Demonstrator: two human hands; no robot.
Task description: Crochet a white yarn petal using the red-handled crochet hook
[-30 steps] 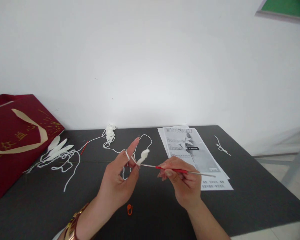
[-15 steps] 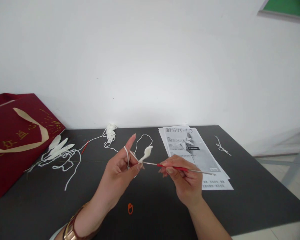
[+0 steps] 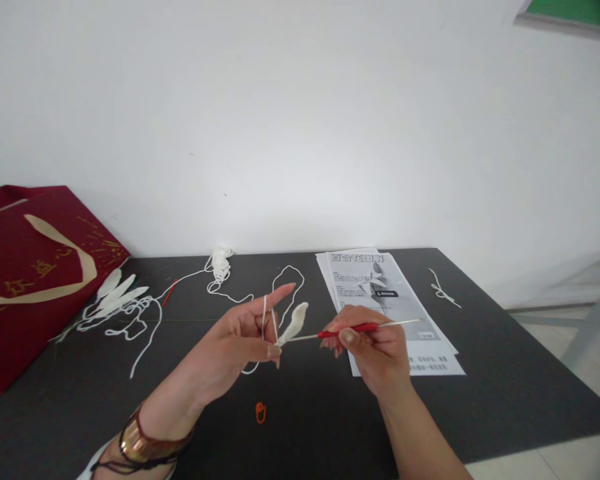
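White yarn (image 3: 264, 321) is looped over the left hand (image 3: 227, 353), whose index finger has been lowered from nearly upright, so the strand is brought nearer the piece (image 3: 295, 323): small, curved, petal-like, pinched at its base by thumb and fingers. The red-handled hook (image 3: 363, 328) is gripped by the right hand (image 3: 380, 363).

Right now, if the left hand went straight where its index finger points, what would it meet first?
The left hand would likely meet the white yarn loop first, then the printed sheets; depth is unclear, so it may pass above both.
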